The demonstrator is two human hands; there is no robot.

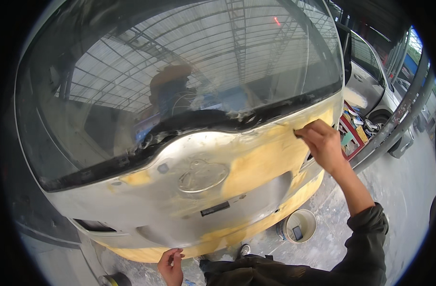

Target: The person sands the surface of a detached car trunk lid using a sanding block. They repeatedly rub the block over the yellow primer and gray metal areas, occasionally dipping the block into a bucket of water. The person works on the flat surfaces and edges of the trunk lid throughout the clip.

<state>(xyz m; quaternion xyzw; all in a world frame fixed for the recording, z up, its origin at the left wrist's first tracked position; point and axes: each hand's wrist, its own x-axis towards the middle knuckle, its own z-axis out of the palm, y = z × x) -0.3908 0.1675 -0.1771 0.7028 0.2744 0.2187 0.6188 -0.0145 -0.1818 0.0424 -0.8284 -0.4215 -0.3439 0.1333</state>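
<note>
A silver car tailgate (179, 214) with broad patches of yellow filler (258, 164) stands before me. My right hand (325, 143) is closed, pinching a small dark piece (297, 134) that looks like sandpaper, mostly hidden by the fingers. It is against the yellow patch at the upper right of the panel, just below the rear window (203, 62). At the lower edge, my left hand (171, 268) hangs near the yellow bumper (137, 254), its fingers curled in, with nothing visible in them. An oval emblem recess (203, 177) lies mid-panel.
A pale bucket (314, 224) with a dark rectangular thing inside stands on the dusty floor below the bumper. Right of the car are a red-framed rack (353, 148) of supplies, a grey post (394, 128) and another silver car (368, 81). A dark round container (115, 280) sits lower left.
</note>
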